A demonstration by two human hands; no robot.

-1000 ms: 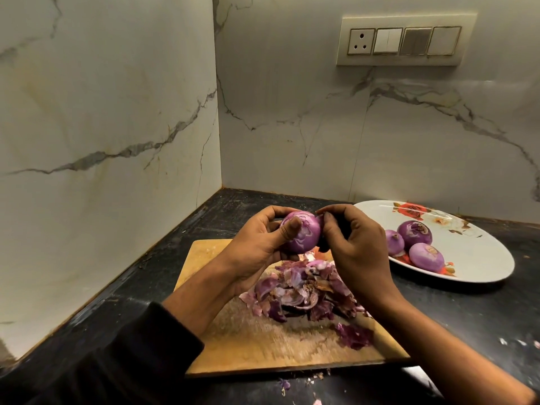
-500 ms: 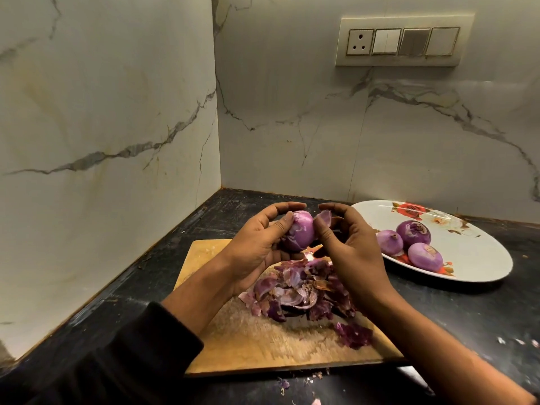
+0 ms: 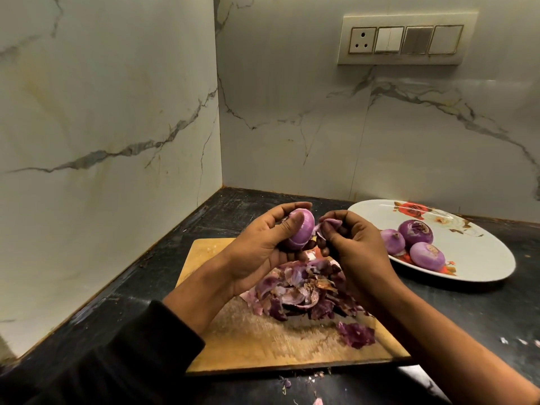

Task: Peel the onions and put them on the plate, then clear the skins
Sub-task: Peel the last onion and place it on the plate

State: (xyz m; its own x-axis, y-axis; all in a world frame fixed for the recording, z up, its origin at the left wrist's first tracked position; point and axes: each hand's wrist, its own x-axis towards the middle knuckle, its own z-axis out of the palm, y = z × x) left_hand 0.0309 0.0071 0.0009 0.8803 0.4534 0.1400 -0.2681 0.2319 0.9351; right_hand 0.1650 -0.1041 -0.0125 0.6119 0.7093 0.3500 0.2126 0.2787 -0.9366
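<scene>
The left hand (image 3: pixel 257 247) curls its fingers round an onion (image 3: pixel 301 229) above the cutting board (image 3: pixel 248 340). The right hand (image 3: pixel 356 247) pinches a strip of skin (image 3: pixel 328 225) beside it. Three peeled onions (image 3: pixel 415 244) lie on the plate (image 3: pixel 482 252).

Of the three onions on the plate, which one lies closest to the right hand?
The leftmost onion on the plate, the palest of the three. It lies beside the right hand, while the other two onions sit farther right.
</scene>
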